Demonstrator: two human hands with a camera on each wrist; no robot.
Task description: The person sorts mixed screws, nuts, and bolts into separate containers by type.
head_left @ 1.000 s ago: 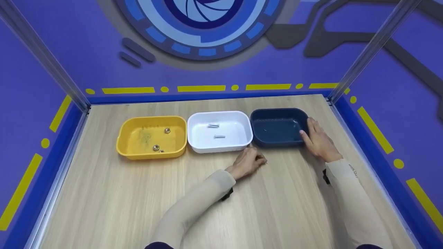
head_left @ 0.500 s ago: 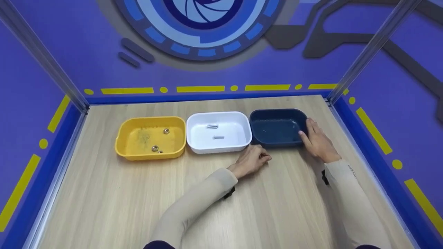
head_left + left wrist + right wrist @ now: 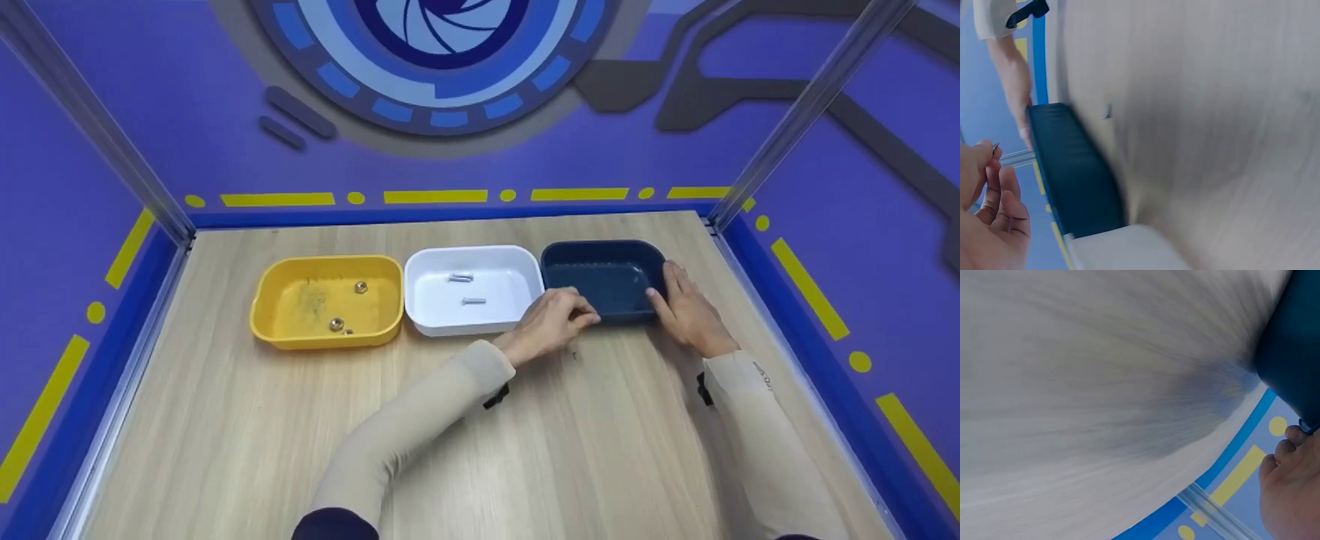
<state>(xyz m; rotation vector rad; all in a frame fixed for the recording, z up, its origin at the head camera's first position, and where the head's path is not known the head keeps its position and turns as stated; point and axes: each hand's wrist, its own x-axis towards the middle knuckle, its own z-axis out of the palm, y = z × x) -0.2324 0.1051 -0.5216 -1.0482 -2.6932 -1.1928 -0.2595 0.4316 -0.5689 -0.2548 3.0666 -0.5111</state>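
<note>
Between thumb and fingertip, my left hand [image 3: 551, 321] pinches a tiny dark screw [image 3: 996, 147]; it hovers at the front rim of the dark blue bin [image 3: 604, 262]. My right hand [image 3: 691, 311] holds that bin's right end, thumb over the rim and fingers along the outer wall. Another small screw [image 3: 1107, 111] lies on the table in front of the bin. Part of the dark bin's floor is hidden behind my left hand in the head view.
A white bin [image 3: 474, 322] with a few silver bolts [image 3: 474, 301] touches the dark bin's left side. Left of it stands a yellow bin [image 3: 322, 341] holding a few nuts [image 3: 337, 324]. Blue walls close off the wooden table [image 3: 480, 450] at the back and sides.
My left hand has risen from the tabletop and moved forward to the dark bin's front rim, uncovering the small screw on the table. My right hand has stayed on the bin.
</note>
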